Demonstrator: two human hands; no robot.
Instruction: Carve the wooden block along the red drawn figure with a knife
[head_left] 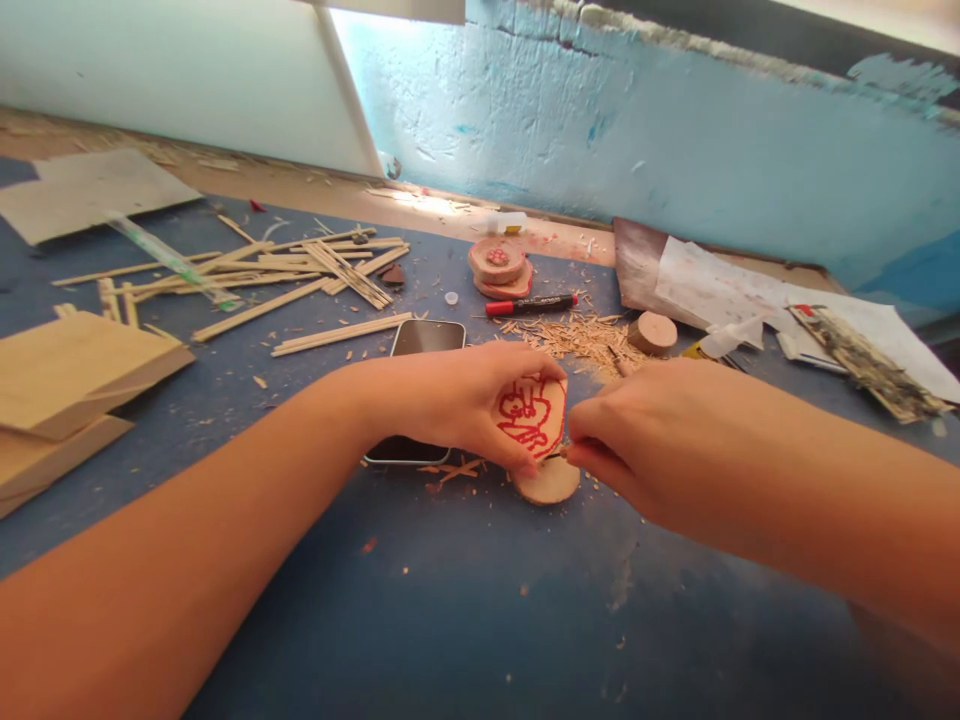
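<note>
Over one blue table [420, 620], two hands [484, 395] [641, 430] flank one red-marked wood slice [534, 412].

The left hand [469, 400] holds a red-marked wooden piece [553, 420].

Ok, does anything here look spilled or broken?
Yes: wood shavings lie scattered loosely beside the red-and-black marker and small wooden block, like a messy spill. Behind the table, the blue wall has a crack near its top, so it looks damaged.
</note>
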